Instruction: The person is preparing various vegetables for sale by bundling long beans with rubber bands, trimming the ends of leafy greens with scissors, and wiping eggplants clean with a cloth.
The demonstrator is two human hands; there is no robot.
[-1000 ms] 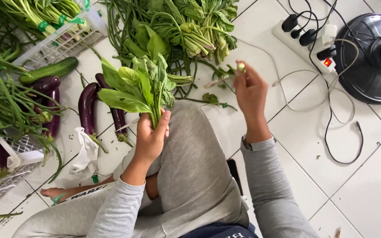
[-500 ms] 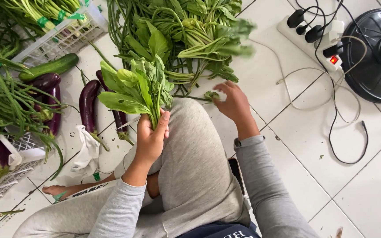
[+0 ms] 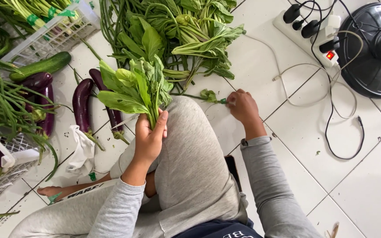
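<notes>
My left hand [image 3: 150, 134] grips the stems of a bunch of leafy greens [image 3: 133, 86], held upright above my raised knee in grey trousers. My right hand [image 3: 242, 107] rests low near the white tiled floor, its fingers pinched on a thin green stem [image 3: 210, 95] with a small leaf that lies beside my knee. A large heap of loose leafy greens [image 3: 186, 31] is spread on the floor just beyond both hands.
Several purple aubergines [image 3: 82, 103] and a cucumber [image 3: 40, 67] lie on the floor at left, beside long beans [image 3: 1, 101] and white plastic baskets [image 3: 51, 37]. A power strip [image 3: 309, 31] with cables and a black fan base [image 3: 373, 48] sit at upper right. A white cloth [image 3: 81, 152] lies near my bare foot.
My right hand has come down from the heap, where it was raised with something small in its fingers, to the floor beside my knee, now pinching a stem. The left hand kept its bunch.
</notes>
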